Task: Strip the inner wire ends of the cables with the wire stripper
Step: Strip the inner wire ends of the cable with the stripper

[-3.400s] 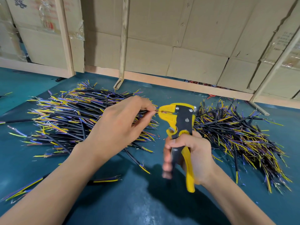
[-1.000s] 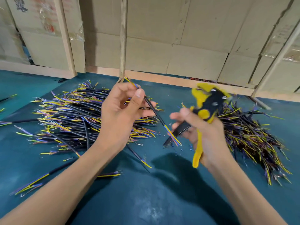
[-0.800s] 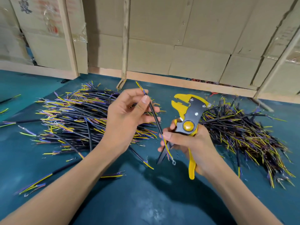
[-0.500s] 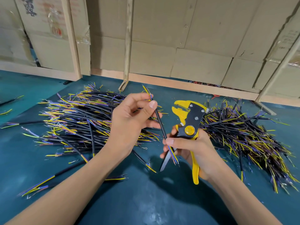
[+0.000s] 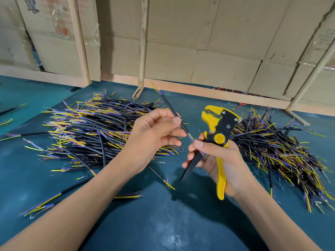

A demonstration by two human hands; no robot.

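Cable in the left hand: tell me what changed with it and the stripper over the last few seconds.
The cable has come out of the wire stripper head and been turned so its near end slants down toward the right hand, whose thumb and forefinger now pinch the coloured inner wires. The left hand still holds the cable; the right still holds the stripper. Both cable piles are unchanged.

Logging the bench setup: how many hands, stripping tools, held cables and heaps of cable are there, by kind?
Bare hands: 2, the left hand and the right hand
Yellow and black wire stripper: 1
Black cable with coloured inner wires, held: 1
Heaps of black cable pieces: 2, the left heap and the right heap
Total: 6
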